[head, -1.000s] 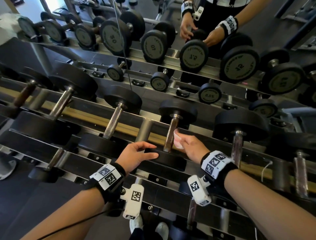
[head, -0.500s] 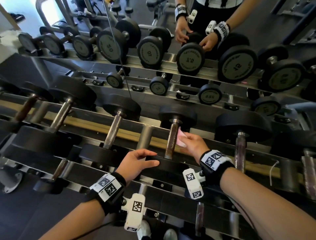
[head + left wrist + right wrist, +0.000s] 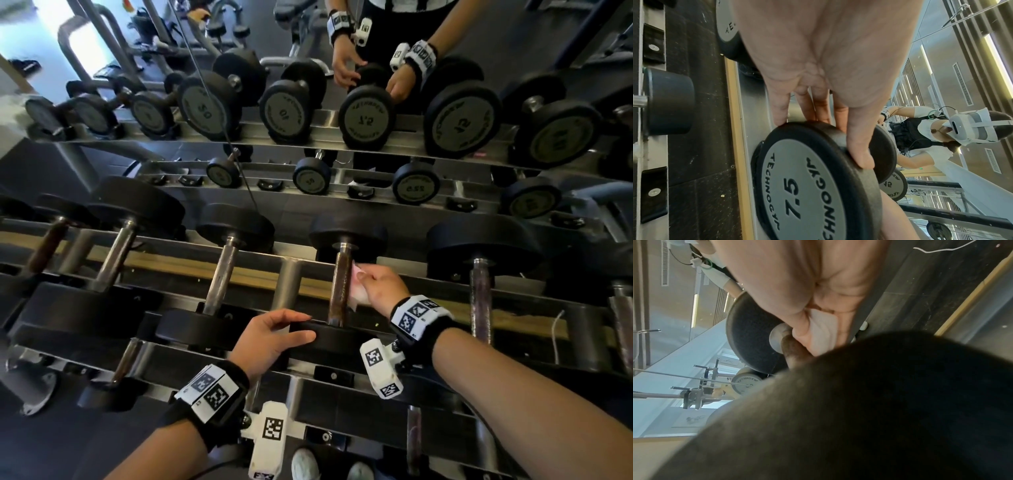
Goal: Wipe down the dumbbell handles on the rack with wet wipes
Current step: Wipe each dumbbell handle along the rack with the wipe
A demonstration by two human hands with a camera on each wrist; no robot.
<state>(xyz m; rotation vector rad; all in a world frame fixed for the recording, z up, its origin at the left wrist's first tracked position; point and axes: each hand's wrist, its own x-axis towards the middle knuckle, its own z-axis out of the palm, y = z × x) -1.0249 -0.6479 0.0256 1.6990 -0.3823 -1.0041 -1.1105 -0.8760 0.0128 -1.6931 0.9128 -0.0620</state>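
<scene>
A black 7.5 dumbbell [image 3: 346, 236] lies across the rack rails [image 3: 171, 267], its rusty brown handle [image 3: 340, 291] pointing away from me. My left hand [image 3: 294, 327] grips the near head [image 3: 339, 339]. In the left wrist view, this hand [image 3: 838, 126] has its thumb over the rim of the head [image 3: 801, 186] and its fingers behind it. My right hand [image 3: 368, 284] holds a folded white wet wipe [image 3: 356, 291] against the handle's right side, near its middle. The right wrist view shows my right hand [image 3: 807, 332] pinching the wipe [image 3: 826, 334] beside the handle [image 3: 793, 350].
More dumbbells lie on the same row, with handles to the left [image 3: 224, 274] and right [image 3: 481, 294]. A lower tier holds others [image 3: 126, 363]. A mirror [image 3: 376, 192] behind the rack reflects the dumbbells and my hands. My shoes [image 3: 305, 462] show below.
My right hand has slid the wipe a little up the handle toward the far head. My left hand has stayed on the near head. The view has tilted upward.
</scene>
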